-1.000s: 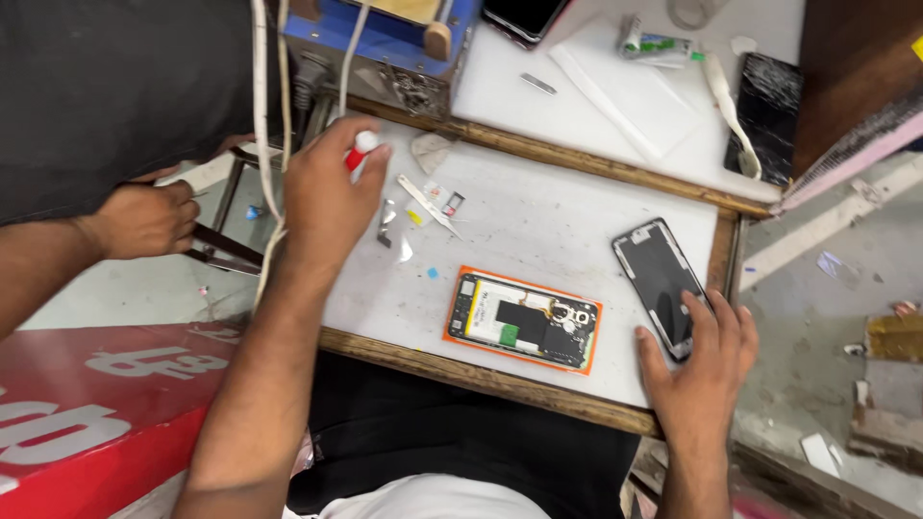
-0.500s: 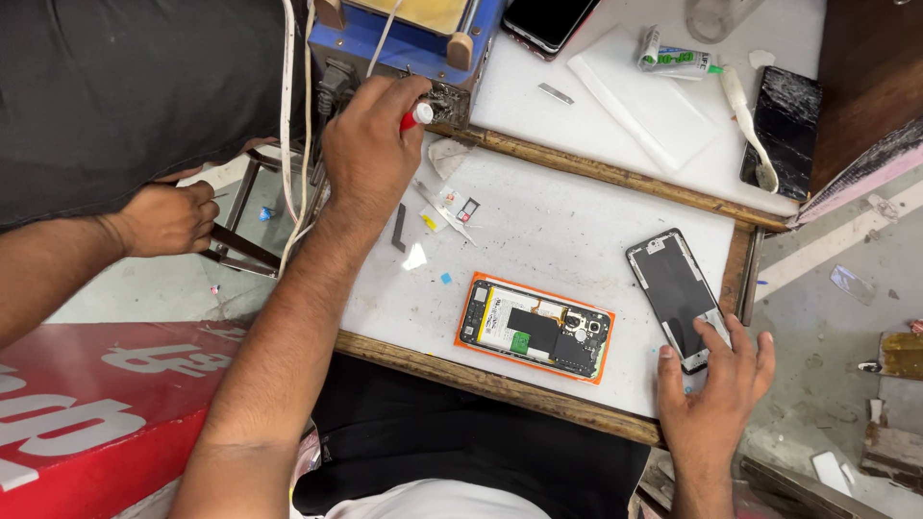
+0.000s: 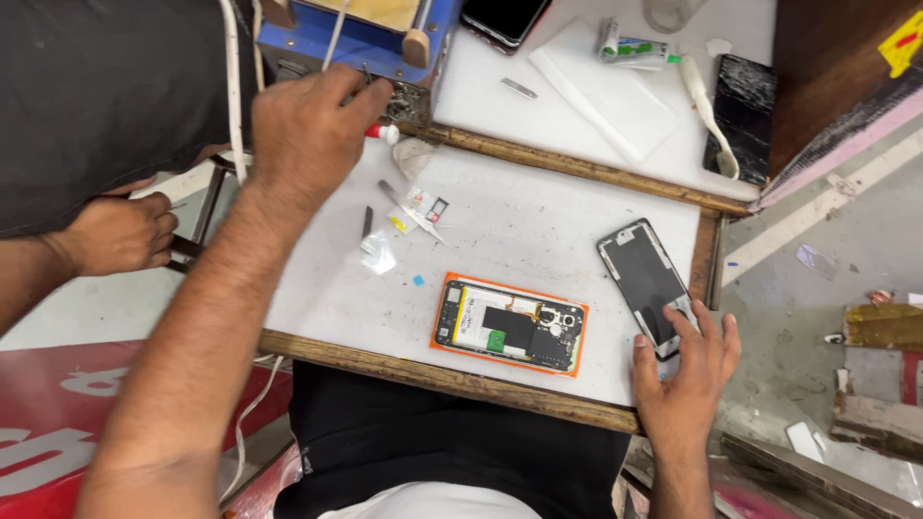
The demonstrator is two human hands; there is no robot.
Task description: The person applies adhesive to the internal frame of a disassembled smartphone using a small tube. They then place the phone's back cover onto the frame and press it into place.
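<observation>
My left hand [image 3: 312, 125] is closed around a small screwdriver with a red and white handle [image 3: 383, 133], at the far left of the white work board [image 3: 519, 221], right against a blue machine [image 3: 356, 34]. My right hand [image 3: 685, 370] lies flat at the board's near right corner, fingers apart, fingertips touching a black phone screen panel [image 3: 642, 279]. An opened phone in an orange frame [image 3: 510, 325] lies between my hands, its battery and circuit board showing.
Small parts, a SIM tray [image 3: 437, 206] and tweezers [image 3: 404, 204] are scattered near my left hand. Another person's hand [image 3: 120, 234] works at the left. Behind the board lie a dark phone [image 3: 500, 17], a glue tube [image 3: 635, 48] and a cracked black panel [image 3: 742, 111].
My left hand has carried the screwdriver away from the board's middle toward the blue machine. My right hand stays on the black panel.
</observation>
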